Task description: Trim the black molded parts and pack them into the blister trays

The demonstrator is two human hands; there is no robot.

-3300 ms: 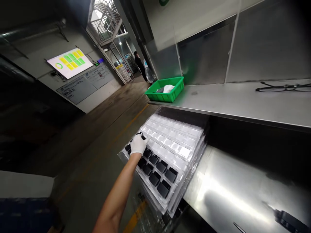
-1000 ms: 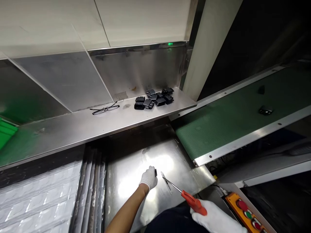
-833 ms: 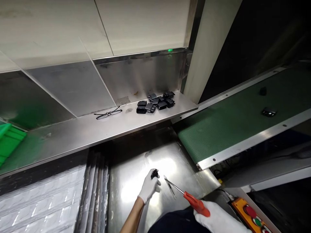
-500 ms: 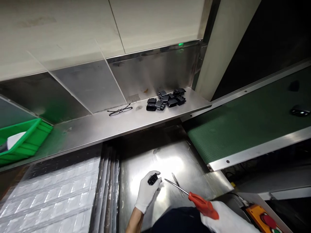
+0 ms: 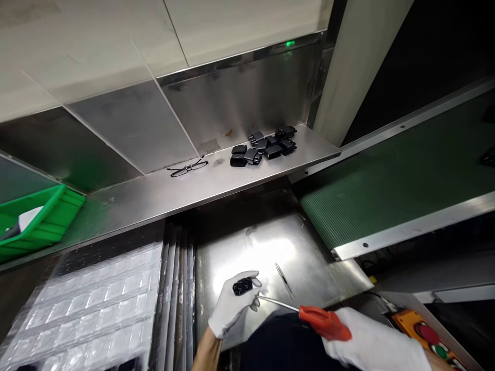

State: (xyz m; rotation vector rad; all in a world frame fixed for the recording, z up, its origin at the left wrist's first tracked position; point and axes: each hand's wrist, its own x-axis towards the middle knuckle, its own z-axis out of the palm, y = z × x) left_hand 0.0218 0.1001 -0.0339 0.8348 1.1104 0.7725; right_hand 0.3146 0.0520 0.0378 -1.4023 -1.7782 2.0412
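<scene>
My left hand (image 5: 234,304), in a white glove, is closed around a small black plastic part (image 5: 242,286) with rounded openings facing up. In my gloved right hand (image 5: 348,332) is a screwdriver (image 5: 325,323), gripped by its red handle. Its thin metal shaft points left, and the tip reaches the fingertips of my left hand; whether it touches them I cannot tell. A pair of metal tweezers (image 5: 285,281) lies on the steel table (image 5: 266,237) between and beyond my hands.
Several black connector pieces (image 5: 265,147) and eyeglasses (image 5: 188,167) rest on a raised steel shelf (image 5: 154,198). A green bin (image 5: 58,221) stands far left, above stacked clear trays (image 5: 104,299). A green conveyor belt (image 5: 386,190) runs along the right, near an orange control box (image 5: 419,332).
The screwdriver tip has come down and left to my left fingertips. The black part has turned in my left hand. A dark item on the conveyor has shifted toward the right edge of view.
</scene>
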